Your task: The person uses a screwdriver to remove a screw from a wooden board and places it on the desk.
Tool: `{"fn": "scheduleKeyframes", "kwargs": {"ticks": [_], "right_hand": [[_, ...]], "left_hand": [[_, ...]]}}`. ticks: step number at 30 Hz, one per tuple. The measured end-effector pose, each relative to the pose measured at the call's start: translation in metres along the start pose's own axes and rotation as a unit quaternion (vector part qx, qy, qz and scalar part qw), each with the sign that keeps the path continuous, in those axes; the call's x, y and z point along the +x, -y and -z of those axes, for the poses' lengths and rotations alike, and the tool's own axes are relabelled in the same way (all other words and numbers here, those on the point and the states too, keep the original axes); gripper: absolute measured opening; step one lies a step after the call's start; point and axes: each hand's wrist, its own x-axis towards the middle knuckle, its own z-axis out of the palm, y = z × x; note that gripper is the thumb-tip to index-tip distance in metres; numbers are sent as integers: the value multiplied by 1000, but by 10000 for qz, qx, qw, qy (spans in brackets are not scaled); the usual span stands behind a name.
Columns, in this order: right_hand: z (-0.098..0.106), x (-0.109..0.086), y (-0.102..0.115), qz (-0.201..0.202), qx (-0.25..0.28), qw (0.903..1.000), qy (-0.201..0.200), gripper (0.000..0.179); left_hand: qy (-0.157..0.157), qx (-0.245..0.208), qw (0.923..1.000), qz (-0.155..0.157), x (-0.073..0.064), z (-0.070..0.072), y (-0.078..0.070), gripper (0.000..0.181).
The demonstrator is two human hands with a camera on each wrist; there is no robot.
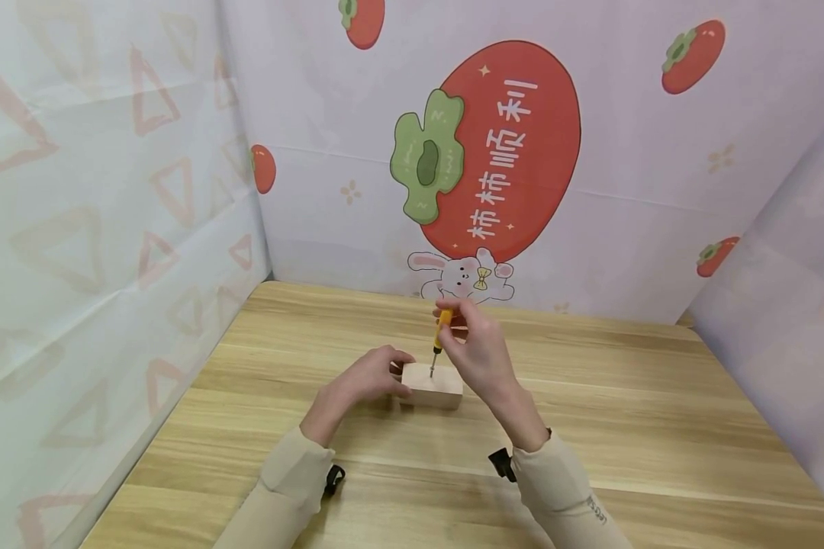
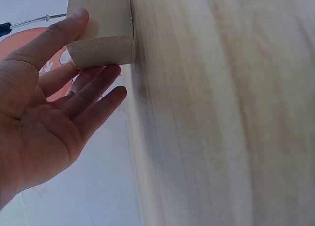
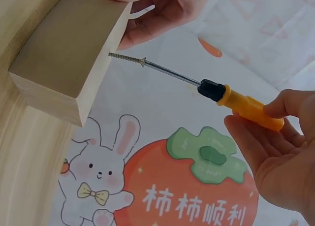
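A pale wooden block lies on the wooden table. My left hand holds its left end, thumb on the near side and fingers around the end and far side. A screw stands in the block's top face, with most of its threaded shank showing. My right hand pinches the yellow handle of a screwdriver between thumb and fingers, above the block. The screwdriver's thin metal shaft meets the screw head, and tool and screw stand nearly in one line.
The wooden table top stretches to both sides. A printed cloth backdrop with persimmons and a rabbit rises behind its far edge. Another patterned cloth hangs along the left. Black straps show at the sleeve cuffs.
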Motion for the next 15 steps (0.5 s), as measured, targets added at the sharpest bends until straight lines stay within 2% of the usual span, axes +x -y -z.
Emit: {"fn": "scheduleKeyframes", "kwargs": {"ticks": [6,15], "right_hand": [[-1,-1,0,248,-77,9996,-130,29],[-1,-2,-1,167,-133,9992,-329,27]], "left_hand": [[4,-52,10000,14,-1,1,-1,51],[30,-25,9999,97,-3,2,-2,57]]}}
